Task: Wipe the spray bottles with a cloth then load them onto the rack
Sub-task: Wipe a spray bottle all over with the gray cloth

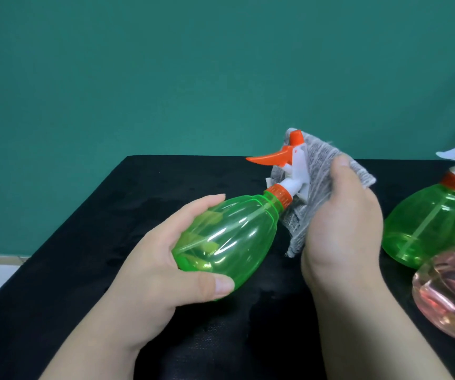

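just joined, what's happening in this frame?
A person is wiping a green spray bottle. The left hand holds its body tilted above the black table, while the right hand presses a grey cloth against the white and orange spray head. A second green bottle and a pink bottle wait at the right edge. No rack is in view.

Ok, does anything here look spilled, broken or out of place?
Nothing looks broken. The black table shows faint wet-looking patches behind the green bottle. That bottle is tilted only because the left hand holds it while the right hand wipes with the cloth.
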